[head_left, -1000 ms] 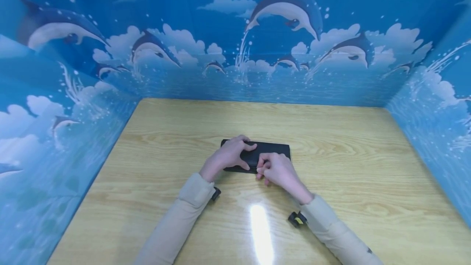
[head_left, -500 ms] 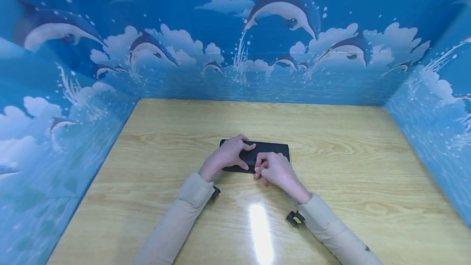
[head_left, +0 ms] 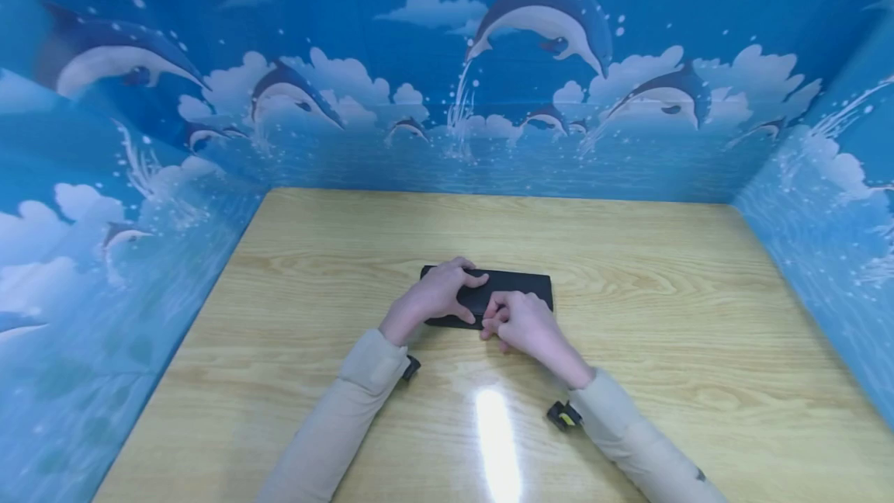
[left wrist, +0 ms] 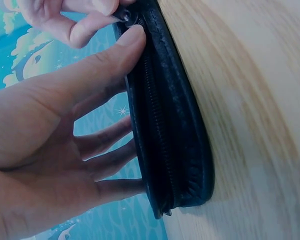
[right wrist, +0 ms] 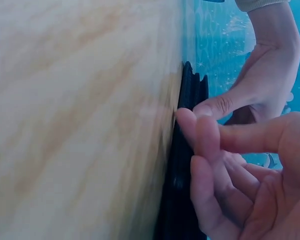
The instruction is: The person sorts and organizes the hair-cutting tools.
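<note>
A long black zip wallet (head_left: 520, 284) lies flat on the table, its zipper side toward me. My left hand (head_left: 440, 291) grips it over the left part, with the thumb at the near edge and the fingers reaching across the top. Along that edge the zipper (left wrist: 159, 115) runs closed-looking behind the left thumb in the left wrist view. Just beyond the thumb tip, my right hand (head_left: 525, 323) pinches the zipper pull (left wrist: 124, 16) between thumb and index finger. The right wrist view shows its other fingers (right wrist: 205, 195) curled, and they hide the pull there.
The wooden table (head_left: 349, 239) has light grain and a bright reflection near its front. Blue dolphin-print curtains (head_left: 433, 154) surround it at the back and sides. A small black device (head_left: 563, 414) sits at the right wrist, another (head_left: 410, 367) at the left.
My right hand has slid slightly left along the wallet's near edge, toward the left thumb. The left hand keeps its hold, and the wallet stays in place.
</note>
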Motion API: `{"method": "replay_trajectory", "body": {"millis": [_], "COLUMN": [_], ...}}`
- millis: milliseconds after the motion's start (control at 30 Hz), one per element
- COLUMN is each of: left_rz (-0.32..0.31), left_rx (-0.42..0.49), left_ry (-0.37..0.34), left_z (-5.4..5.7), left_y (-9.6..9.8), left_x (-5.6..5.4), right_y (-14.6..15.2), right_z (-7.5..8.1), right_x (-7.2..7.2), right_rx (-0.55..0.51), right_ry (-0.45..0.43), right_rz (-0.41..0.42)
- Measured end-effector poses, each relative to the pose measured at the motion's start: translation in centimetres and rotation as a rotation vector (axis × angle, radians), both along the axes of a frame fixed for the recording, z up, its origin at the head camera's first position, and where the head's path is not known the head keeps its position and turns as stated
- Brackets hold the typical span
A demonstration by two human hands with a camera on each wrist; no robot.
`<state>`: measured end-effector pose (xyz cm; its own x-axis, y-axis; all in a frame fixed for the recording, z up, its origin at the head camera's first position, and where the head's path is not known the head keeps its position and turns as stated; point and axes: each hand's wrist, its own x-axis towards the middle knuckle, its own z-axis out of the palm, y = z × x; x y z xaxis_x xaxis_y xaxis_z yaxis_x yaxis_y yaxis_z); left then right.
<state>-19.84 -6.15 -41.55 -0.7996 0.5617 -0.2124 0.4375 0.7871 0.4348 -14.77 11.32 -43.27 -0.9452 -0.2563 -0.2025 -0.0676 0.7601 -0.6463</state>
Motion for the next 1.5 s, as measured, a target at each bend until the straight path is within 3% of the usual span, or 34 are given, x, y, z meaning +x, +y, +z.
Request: {"method": "replay_trajectory", "body": {"millis": [267,533,733,1033,1300,1500], "left_rz": [0.011,0.025,0.032,-0.011,0.033,0.020], "left_rx": [-0.026,0.023,0.033,0.003,0.053,0.080], "left_ry": [-0.006,-0.018,-0.016,0.126,0.226,0.311], "left_z": [0.1,-0.3,-0.4,-0.6,-0.2,-0.8], "left_y": [0.0,-0.4,-0.5,0.0,1.1,2.0], "left_x": [0.2,0.2,0.4,2.1,4.5,5.1], "right_y": [0.7,1.2,1.5,1.8,2.0,1.8], "right_z": [0.3,0.1,0.2,-0.1,-0.1,-0.1], "right_x": [0.5,0.4,0.3,0.2,-0.2,-0.3], "right_rx": [-0.032,-0.153,-0.164,-0.178,-0.069,-0.054], "right_ry": [-0.018,-0.090,-0.089,-0.092,0.002,-0.003], "right_rz": [0.024,0.035,0.055,0.034,0.036,0.003]}}
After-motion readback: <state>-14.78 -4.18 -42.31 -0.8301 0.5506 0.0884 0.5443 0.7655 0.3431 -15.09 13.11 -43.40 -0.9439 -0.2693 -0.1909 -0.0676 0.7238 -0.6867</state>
